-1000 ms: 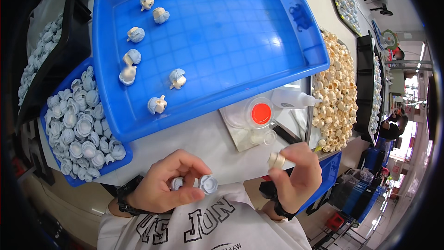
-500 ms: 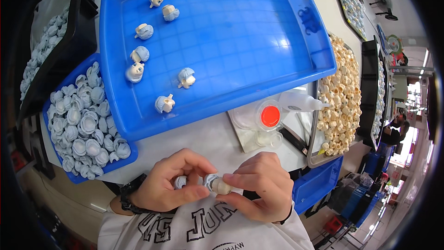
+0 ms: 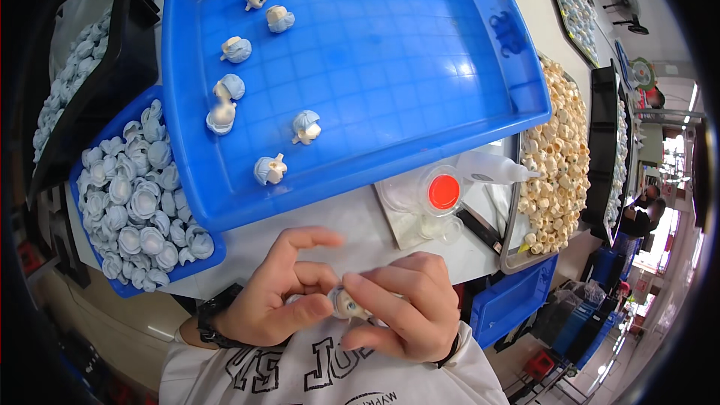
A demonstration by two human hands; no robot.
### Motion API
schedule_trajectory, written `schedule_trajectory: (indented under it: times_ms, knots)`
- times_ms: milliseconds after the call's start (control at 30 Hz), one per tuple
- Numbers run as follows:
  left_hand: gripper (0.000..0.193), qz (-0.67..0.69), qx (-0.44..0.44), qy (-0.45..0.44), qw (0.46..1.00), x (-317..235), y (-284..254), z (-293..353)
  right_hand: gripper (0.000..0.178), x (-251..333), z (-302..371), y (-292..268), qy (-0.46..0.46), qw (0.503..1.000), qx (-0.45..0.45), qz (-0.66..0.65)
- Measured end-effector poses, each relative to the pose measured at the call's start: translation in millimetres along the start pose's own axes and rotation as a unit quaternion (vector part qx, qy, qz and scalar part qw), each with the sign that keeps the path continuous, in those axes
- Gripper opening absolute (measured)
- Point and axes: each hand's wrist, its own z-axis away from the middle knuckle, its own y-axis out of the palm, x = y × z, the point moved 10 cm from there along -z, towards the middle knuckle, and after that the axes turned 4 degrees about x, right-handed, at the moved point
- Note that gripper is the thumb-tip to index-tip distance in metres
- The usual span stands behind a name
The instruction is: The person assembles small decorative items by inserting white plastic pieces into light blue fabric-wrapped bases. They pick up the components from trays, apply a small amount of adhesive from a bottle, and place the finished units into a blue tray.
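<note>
A small doll head [image 3: 345, 304] with light-blue hair is between my two hands, its painted eye showing. My left hand [image 3: 274, 296] has its thumb and curled fingers against the hair side, with the index finger raised off it. In that palm a second pale-blue piece, mostly hidden, just shows beside the thumb. My right hand [image 3: 411, 301] closes on the head from the other side, fingertips at its top and thumb below. Beyond the hands, a large blue tray [image 3: 375, 151] carries several finished-looking heads with blue hair, one of them a doll head [image 3: 270, 169] near its front wall.
A blue bin [image 3: 208, 259] of light-blue hair shells stands at left. To the right, a metal tray [image 3: 517, 261] holds cream-coloured head pieces. Between them lie a white squeeze bottle [image 3: 491, 168], a clear tub with a red disc [image 3: 444, 192] and a black-handled tool [image 3: 480, 229].
The doll head has turned so its painted eye shows. My left index finger has lifted off it, and my right fingers have shifted over its top.
</note>
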Motion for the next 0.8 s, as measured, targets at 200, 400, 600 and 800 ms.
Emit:
schedule_trajectory:
  times_ms: [200, 400, 600, 800]
  knots:
    - [0.064, -0.045, 0.049, -0.024, 0.997, -3.9, 9.1, -1.6, 0.037, -2.6, 2.6, 16.4, 0.007, 1.0, -0.004, -0.011]
    - [0.061, -0.095, 0.063, -0.041, 0.993, -0.5, 12.3, -5.0, 0.037, -3.5, 7.0, 18.6, 0.042, 0.999, 0.014, -0.009]
    - [0.054, -0.192, 0.057, 0.009, 0.98, -2.2, 10.4, -4.3, 0.038, 5.7, 12.9, -2.6, -0.016, 0.998, -0.059, 0.006]
    - [0.056, -0.195, 0.088, -0.057, 0.975, 14.5, 10.2, -0.5, 0.043, -7.9, 20.5, -8.2, 0.004, 0.999, -0.016, -0.035]
